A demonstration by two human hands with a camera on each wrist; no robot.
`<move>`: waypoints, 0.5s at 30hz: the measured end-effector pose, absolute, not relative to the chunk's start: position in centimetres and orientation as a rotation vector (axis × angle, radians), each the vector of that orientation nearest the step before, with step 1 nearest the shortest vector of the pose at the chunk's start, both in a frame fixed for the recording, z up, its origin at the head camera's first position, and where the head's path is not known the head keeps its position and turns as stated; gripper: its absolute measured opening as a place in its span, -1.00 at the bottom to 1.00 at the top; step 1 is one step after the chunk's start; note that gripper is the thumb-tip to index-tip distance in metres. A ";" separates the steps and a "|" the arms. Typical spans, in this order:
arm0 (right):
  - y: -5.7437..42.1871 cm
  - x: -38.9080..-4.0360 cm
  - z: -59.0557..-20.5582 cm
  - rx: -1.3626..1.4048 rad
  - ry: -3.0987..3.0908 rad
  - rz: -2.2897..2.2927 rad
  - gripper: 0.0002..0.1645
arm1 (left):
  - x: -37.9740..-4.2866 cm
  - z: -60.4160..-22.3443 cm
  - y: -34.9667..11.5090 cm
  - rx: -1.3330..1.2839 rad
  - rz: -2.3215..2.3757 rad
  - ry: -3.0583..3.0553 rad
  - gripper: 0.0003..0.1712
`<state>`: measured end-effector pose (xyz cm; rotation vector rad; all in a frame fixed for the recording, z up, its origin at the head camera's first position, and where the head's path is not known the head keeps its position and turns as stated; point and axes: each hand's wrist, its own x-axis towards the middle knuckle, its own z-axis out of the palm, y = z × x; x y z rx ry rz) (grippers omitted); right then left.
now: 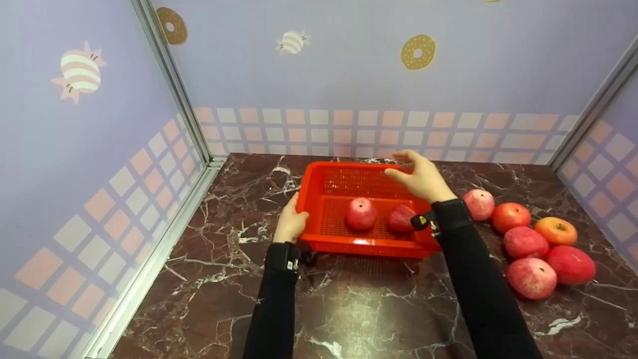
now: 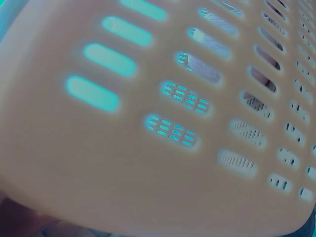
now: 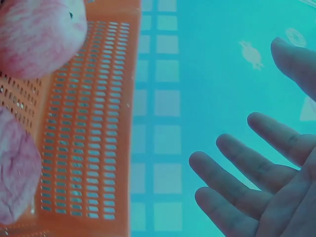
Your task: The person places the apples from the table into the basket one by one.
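An orange-red plastic basket (image 1: 369, 242) with slotted walls stands on the dark marbled table. My left hand (image 1: 290, 222) grips its left side, thumb at the rim and fingers along the outer wall. The left wrist view is filled by the slotted basket wall (image 2: 98, 158). Inside the basket lie a pink-red apple (image 1: 361, 213) and a red streaked fruit (image 1: 401, 218), the latter partly covered by the wristband. Above the basket's right part is my right hand (image 1: 423, 179), empty, with fingers spread apart in the right wrist view.
Right of the basket sits a group of several fruits, among them a pale pink apple (image 1: 478, 204), an orange-yellow apple (image 1: 556, 231) and a deep red fruit (image 1: 570, 265). Patterned panels (image 1: 369, 80) close off the back and both sides. A metal rail (image 1: 164, 249) edges the left.
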<state>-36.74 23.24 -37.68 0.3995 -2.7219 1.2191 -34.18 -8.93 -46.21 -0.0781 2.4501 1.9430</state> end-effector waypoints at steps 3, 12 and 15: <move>24.2 -36.1 -37.7 0.386 -2.698 1.214 -0.24 | -34.3 -46.4 -9.0 -0.083 1.943 2.441 -0.09; 27.4 -33.5 -38.0 0.294 -2.554 1.250 -0.27 | -34.2 -46.3 -9.0 -0.091 1.935 2.447 -0.08; 28.7 -32.2 -38.3 0.230 -2.534 1.223 -0.27 | -34.2 -46.2 -9.0 -0.087 1.932 2.448 -0.08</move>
